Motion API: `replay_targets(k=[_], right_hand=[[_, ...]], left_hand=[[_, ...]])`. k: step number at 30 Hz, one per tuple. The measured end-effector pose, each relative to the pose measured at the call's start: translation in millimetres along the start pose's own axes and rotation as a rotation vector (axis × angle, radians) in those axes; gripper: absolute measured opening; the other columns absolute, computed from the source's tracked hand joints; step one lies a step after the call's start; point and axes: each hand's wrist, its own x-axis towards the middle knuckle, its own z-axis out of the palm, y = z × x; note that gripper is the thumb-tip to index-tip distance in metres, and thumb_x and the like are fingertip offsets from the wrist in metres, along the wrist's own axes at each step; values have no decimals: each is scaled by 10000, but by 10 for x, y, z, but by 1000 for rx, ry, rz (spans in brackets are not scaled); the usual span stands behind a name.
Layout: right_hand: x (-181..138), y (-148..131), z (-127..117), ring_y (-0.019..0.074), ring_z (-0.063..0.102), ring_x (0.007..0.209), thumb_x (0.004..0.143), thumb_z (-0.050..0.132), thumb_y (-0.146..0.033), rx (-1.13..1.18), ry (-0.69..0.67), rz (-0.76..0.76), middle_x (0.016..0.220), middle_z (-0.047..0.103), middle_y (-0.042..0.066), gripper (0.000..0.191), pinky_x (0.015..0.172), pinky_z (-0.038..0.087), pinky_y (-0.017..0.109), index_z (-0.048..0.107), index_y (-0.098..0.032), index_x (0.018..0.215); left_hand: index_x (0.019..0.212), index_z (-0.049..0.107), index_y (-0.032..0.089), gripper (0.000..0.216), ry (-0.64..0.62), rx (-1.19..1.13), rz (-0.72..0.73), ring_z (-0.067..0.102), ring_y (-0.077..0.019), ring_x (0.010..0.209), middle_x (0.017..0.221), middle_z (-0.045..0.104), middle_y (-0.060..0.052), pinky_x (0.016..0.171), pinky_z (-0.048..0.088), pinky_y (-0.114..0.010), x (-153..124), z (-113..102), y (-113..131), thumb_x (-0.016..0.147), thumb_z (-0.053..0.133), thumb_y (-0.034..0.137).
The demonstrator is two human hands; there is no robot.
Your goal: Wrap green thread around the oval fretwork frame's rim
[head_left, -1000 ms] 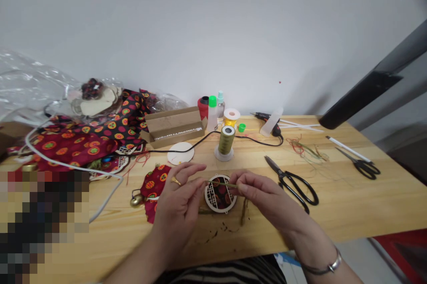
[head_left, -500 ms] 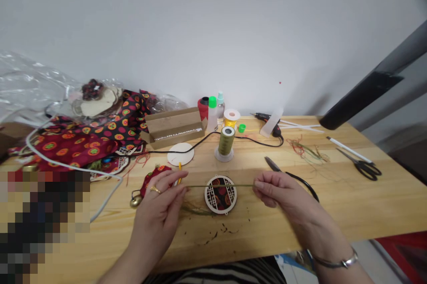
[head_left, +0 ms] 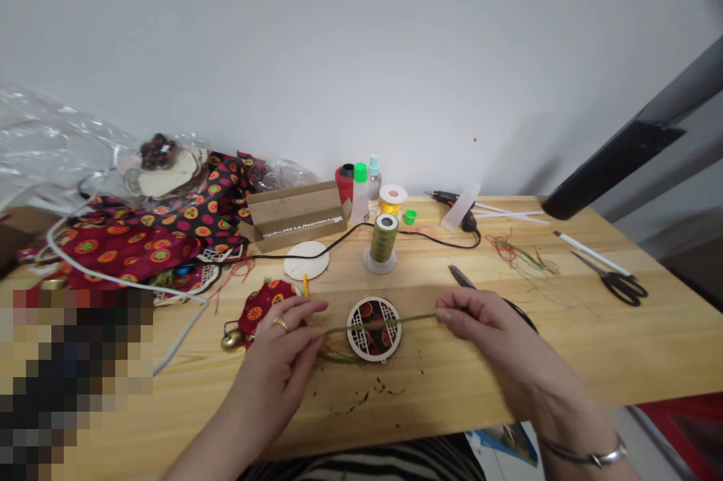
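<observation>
A bundle of olive-green thread (head_left: 419, 318) stretches between my two hands, over a round white lattice frame backed with dark patterned fabric (head_left: 373, 349). My left hand (head_left: 291, 349) pinches one end between thumb and index finger, its other fingers loosely extended. At the other end my right hand (head_left: 471, 319) has its fingertips closed on the thread. More green strands (head_left: 339, 357) lie on the table beside the disc. Left of my left hand are a red patterned fabric piece (head_left: 263, 300) and a brass bell (head_left: 231, 338). Behind the disc stands a spool of olive thread (head_left: 385, 240).
A cardboard box (head_left: 299, 217), a white disc (head_left: 306, 261) and a glue gun (head_left: 452, 202) are toward the back. Black scissors (head_left: 618, 285) lie at right; another dark pair (head_left: 462, 276) is partly hidden by my right hand. Patterned fabric (head_left: 141, 240) heaps at left.
The thread now slants, its left end lower and its middle nearer the disc's centre. My left hand has dropped slightly and my right hand has shifted a little right.
</observation>
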Motion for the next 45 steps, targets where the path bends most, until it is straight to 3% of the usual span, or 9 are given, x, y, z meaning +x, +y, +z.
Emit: replay_targets(k=[5, 9, 15, 17, 23, 26, 31, 39, 45], right_hand=[[-35, -134, 61, 111, 425, 569, 845, 517, -247, -224, -27, -112, 594, 482, -38, 211, 500, 326, 214, 535, -189, 643], [-58, -227, 189, 116, 479, 599, 871, 497, -202, -319, -68, -242, 638, 557, -28, 190, 551, 367, 222, 570, -196, 697], [-66, -323, 318, 132, 533, 700, 885, 480, -158, -384, -145, -301, 756, 615, -7, 153, 642, 409, 240, 588, -200, 787], [-67, -371, 359, 127, 528, 682, 884, 484, -156, -435, -150, -320, 746, 608, -10, 164, 624, 403, 238, 569, -196, 750], [-73, -472, 486, 152, 582, 786, 869, 452, -66, -524, -190, -427, 864, 648, 28, 181, 663, 436, 249, 576, -187, 818], [-65, -444, 492, 156, 580, 797, 868, 442, -61, -549, -201, -454, 872, 643, 24, 188, 690, 449, 263, 571, -191, 827], [-52, -363, 481, 153, 556, 759, 861, 448, -63, -626, -155, -446, 836, 612, 22, 181, 683, 444, 273, 562, -189, 798], [-57, -309, 522, 152, 536, 782, 864, 458, -69, -688, -195, -459, 857, 587, 31, 156, 686, 424, 268, 570, -178, 864], [-18, -373, 489, 146, 527, 774, 875, 449, -62, -680, -228, -413, 856, 580, 32, 143, 685, 419, 263, 544, -159, 832]], left_hand=[[1205, 538, 153, 429, -43, 76, -41, 460, -340, 1177, 1292, 542, -170, 917, 433, -552, 33, -157, 69, 793, 580, 266], [1069, 597, 209, 268, 270, 85, 20, 490, -296, 1158, 1273, 556, -111, 968, 399, -496, 128, -236, 208, 824, 519, 133], [1033, 594, 252, 276, 456, 66, -81, 494, -275, 1167, 1426, 392, -28, 1017, 371, -453, 258, -299, 378, 791, 589, 119], [1108, 573, 255, 310, 413, -67, -114, 476, -253, 1200, 1381, 450, -25, 1035, 366, -416, 278, -277, 451, 825, 539, 134], [1224, 545, 297, 340, -257, -585, -264, 571, -194, 1111, 1207, 639, -23, 927, 467, -312, 238, 13, 609, 903, 440, 261], [1195, 584, 288, 329, -299, -732, -381, 609, -192, 1024, 1083, 691, -30, 881, 474, -298, 224, 106, 603, 907, 427, 308], [1089, 661, 237, 310, -379, -925, -574, 546, -149, 554, 633, 625, 7, 513, 441, -233, 255, 113, 605, 869, 473, 347], [872, 682, 168, 203, -538, -1052, -689, 365, -97, 503, 574, 468, 45, 467, 273, -205, 246, 152, 549, 831, 511, 271], [800, 651, 148, 147, -523, -1193, -815, 371, -74, 488, 612, 507, 37, 462, 262, -194, 269, 160, 543, 767, 589, 277]])
